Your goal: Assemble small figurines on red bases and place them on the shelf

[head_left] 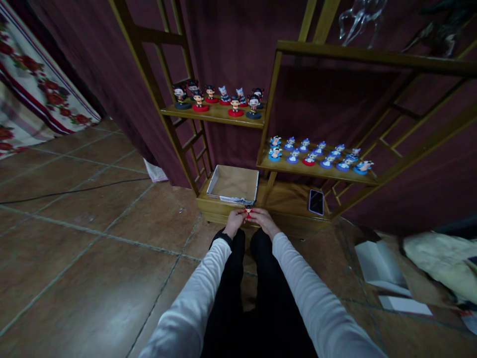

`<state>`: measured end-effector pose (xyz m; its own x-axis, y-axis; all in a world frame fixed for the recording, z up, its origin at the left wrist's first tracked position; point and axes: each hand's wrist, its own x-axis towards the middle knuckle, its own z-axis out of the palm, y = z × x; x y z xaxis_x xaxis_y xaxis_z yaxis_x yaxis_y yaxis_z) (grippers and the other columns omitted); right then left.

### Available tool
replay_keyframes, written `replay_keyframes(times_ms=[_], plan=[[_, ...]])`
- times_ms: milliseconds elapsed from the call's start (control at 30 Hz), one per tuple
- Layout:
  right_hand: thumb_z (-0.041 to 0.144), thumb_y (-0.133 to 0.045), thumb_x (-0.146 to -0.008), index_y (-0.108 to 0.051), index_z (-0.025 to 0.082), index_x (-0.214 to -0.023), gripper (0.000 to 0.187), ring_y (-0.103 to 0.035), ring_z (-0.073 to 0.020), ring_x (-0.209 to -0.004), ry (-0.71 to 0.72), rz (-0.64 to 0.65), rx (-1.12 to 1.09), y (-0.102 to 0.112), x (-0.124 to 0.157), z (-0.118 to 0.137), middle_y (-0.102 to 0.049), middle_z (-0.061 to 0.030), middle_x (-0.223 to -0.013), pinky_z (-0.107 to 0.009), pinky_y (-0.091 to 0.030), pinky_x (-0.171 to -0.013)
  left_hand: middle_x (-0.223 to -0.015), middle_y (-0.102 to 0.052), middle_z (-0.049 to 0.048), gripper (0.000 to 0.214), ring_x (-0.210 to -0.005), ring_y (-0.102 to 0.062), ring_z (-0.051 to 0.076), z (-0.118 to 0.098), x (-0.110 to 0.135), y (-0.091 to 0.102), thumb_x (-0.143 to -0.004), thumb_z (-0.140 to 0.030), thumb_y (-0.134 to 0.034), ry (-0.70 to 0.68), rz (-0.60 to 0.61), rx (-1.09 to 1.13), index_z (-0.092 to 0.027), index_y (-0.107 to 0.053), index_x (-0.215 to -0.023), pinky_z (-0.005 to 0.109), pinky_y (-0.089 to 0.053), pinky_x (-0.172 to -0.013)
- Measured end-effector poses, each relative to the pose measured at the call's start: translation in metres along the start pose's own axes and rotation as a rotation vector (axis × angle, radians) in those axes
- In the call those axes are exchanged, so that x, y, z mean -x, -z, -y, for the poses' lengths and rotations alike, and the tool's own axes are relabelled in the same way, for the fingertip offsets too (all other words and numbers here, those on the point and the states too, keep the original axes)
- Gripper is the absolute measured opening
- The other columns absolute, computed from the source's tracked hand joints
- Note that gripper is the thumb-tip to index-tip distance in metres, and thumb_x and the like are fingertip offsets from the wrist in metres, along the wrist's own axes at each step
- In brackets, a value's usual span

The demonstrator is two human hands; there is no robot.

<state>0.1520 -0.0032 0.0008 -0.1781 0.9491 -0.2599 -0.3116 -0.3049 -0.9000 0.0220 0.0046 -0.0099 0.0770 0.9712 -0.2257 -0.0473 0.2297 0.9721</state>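
Between my two hands is a small red figurine [248, 211] with dark hair, held in front of the bottom shelf. My left hand [235, 221] has its fingers closed on the figurine's left side. On its other side my right hand [262, 219] grips it as well. Just beyond them a shallow open cardboard box [233, 183] with white edges sits on the bottom shelf. Several dark-haired figurines [235, 106] on red or dark round bases stand on the upper left shelf. Blue and purple figurines [293, 156] stand in rows on the right shelf.
A phone [316, 202] lies on the bottom shelf at the right. The wooden shelf unit [218, 117] stands before a dark red curtain. A clear glass ornament [361, 22] is on the top right shelf. White boxes [382, 266] lie on the tiled floor; a black cable [74, 191] runs across the left.
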Motion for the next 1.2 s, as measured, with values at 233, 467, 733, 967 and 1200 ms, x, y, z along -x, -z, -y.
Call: replay_keyframes(times_ms=[233,467,733,967,1200], plan=[[0.020,-0.071,-0.062,-0.068,0.016,-0.078,0.017,-0.066,-0.0139,-0.068,0.005,-0.023,-0.001,0.0021,-0.0013,-0.0023,-0.071,-0.0027,-0.080,-0.031,-0.053,-0.076,-0.055,-0.059,0.0007,0.020,-0.044,-0.048,0.007,0.0031,-0.0030,-0.0002,-0.064,-0.029,-0.064,-0.003,0.027,0.017,-0.011,-0.066,-0.072,0.019,-0.037,-0.045],[0.024,-0.070,-0.064,-0.067,0.017,-0.080,0.017,-0.066,-0.0138,-0.067,0.019,0.013,0.004,0.0033,-0.0007,-0.0023,-0.071,-0.0025,-0.079,-0.031,-0.054,-0.075,-0.053,-0.060,0.0012,0.028,-0.043,-0.047,0.007,0.0008,-0.0012,-0.0001,-0.065,-0.036,-0.067,-0.016,0.022,0.009,-0.010,-0.067,-0.075,0.019,-0.035,-0.042],[0.026,-0.070,-0.067,-0.067,0.017,-0.081,0.017,-0.066,-0.0142,-0.066,0.009,-0.024,0.014,0.0043,-0.0015,-0.0040,-0.070,-0.0033,-0.079,-0.033,-0.054,-0.076,-0.058,-0.063,0.0032,0.025,-0.042,-0.048,0.007,0.0023,-0.0014,0.0002,-0.066,-0.032,-0.067,-0.023,0.037,0.033,-0.010,-0.068,-0.076,0.019,-0.036,-0.043],[0.026,-0.071,-0.065,-0.067,0.016,-0.080,0.019,-0.066,-0.0148,-0.065,0.000,-0.020,0.027,0.0052,-0.0033,-0.0055,-0.070,-0.0038,-0.078,-0.033,-0.054,-0.074,-0.057,-0.063,0.0031,0.022,-0.042,-0.049,0.007,0.0047,-0.0023,0.0000,-0.067,-0.030,-0.066,-0.009,0.010,0.035,-0.010,-0.068,-0.075,0.019,-0.037,-0.045],[0.027,-0.072,-0.063,-0.067,0.015,-0.078,0.020,-0.066,-0.0150,-0.064,-0.006,-0.015,0.024,0.0075,-0.0063,-0.0094,-0.071,-0.0038,-0.077,-0.032,-0.055,-0.072,-0.056,-0.062,0.0024,0.021,-0.041,-0.047,0.006,0.0084,-0.0048,-0.0010,-0.066,-0.029,-0.067,-0.015,0.000,0.047,-0.009,-0.067,-0.072,0.019,-0.036,-0.043]])
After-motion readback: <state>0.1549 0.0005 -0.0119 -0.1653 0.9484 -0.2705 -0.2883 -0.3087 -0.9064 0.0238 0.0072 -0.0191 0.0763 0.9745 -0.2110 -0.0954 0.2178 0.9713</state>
